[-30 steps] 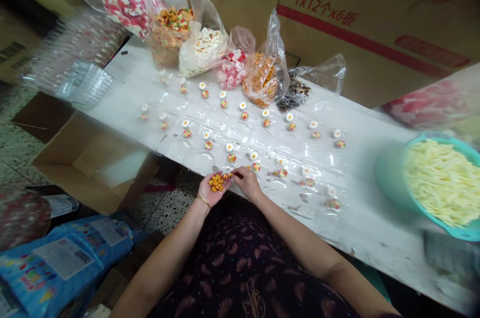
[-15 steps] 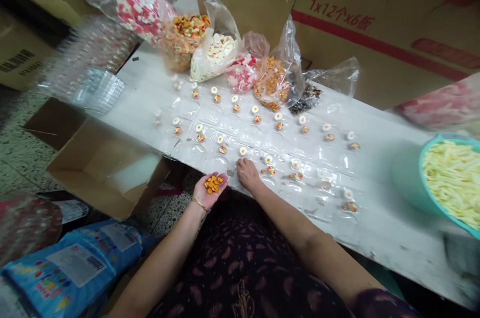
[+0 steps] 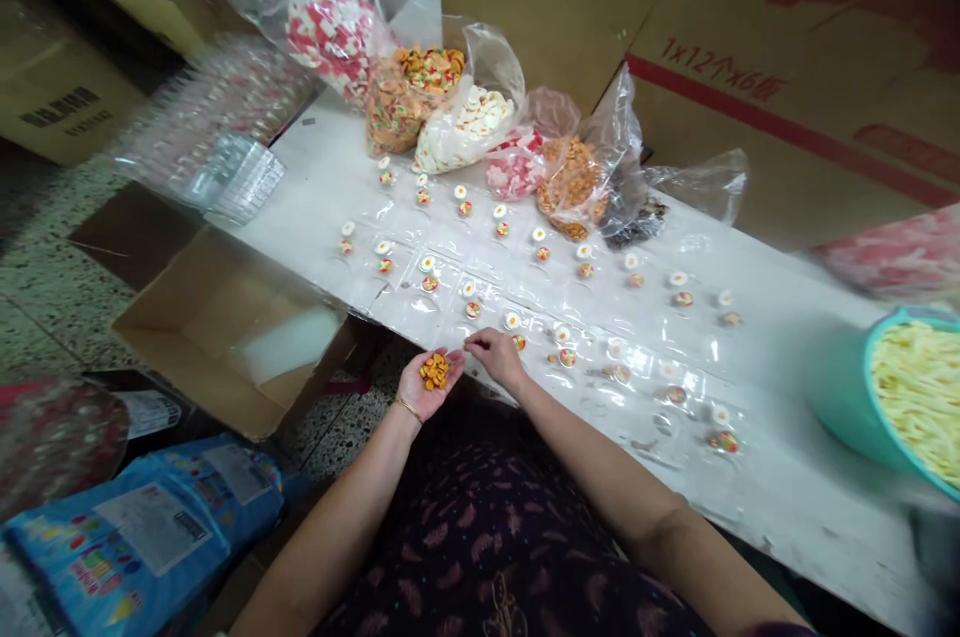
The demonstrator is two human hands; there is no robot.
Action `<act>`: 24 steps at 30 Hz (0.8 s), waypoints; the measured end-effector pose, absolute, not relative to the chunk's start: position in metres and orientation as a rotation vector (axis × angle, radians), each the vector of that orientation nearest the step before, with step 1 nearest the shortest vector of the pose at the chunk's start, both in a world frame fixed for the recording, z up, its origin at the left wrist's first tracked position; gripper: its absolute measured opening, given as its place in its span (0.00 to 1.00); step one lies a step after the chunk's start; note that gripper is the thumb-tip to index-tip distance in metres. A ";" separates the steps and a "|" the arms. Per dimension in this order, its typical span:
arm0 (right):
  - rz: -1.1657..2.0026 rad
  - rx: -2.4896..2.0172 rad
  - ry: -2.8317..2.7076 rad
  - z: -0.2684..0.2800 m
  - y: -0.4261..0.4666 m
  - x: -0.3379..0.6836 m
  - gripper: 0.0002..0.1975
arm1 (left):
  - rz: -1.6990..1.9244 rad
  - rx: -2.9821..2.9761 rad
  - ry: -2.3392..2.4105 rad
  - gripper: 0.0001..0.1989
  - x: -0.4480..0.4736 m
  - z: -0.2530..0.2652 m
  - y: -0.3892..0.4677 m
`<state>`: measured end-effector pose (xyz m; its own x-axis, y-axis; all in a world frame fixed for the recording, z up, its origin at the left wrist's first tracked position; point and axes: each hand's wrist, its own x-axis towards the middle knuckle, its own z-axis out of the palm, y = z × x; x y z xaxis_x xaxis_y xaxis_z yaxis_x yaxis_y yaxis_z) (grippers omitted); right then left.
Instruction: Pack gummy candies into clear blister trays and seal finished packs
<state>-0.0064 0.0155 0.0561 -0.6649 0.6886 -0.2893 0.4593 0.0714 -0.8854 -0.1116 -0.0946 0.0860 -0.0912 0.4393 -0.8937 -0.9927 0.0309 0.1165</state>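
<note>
Palm up and cupped at the table's front edge, my left hand point(image 3: 429, 387) holds a small heap of orange-yellow pieces point(image 3: 434, 371), which look like gummies. My right hand point(image 3: 495, 357) is just beside its fingertips, thumb and fingers pinched together; whatever is between them is too small to make out. Clear plastic trays point(image 3: 442, 309) lie in two rows on the white table point(image 3: 795, 387). Many of their hollows bear a white and yellow egg-shaped piece point(image 3: 469, 288) with a round red-and-green topped piece point(image 3: 472, 310) beside it.
Along the back stand open bags of pieces: pink-and-white point(image 3: 330, 22), orange-green point(image 3: 409, 97), white point(image 3: 465, 127) and orange point(image 3: 574, 182). A turquoise tub point(image 3: 847, 377) of pale strips is at right. Left are stacked clear trays point(image 3: 232, 179), an open carton point(image 3: 217, 337) and a blue bag point(image 3: 142, 537).
My right hand has moved off the tray toward my left fingertips. A round topped piece it partly hid now shows beside it. The whole view has shifted slightly.
</note>
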 end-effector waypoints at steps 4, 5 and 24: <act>1.543 -1.529 -1.975 0.041 0.031 -0.038 0.07 | 1.474 -0.817 0.974 0.09 -0.123 0.089 -0.108; 1.447 -1.574 -2.032 0.039 0.033 -0.047 0.08 | 1.483 -0.825 0.976 0.09 -0.125 0.090 -0.111; 0.720 -0.926 -3.081 0.039 0.029 -0.054 0.14 | 1.522 -0.809 0.963 0.09 -0.143 0.096 -0.112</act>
<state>-0.0544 0.0291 0.0390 -0.8311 0.4883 -0.2661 0.5556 0.7483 -0.3624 -0.1432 -0.1116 0.0958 -0.1585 0.4304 -0.8886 -0.9873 -0.0613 0.1465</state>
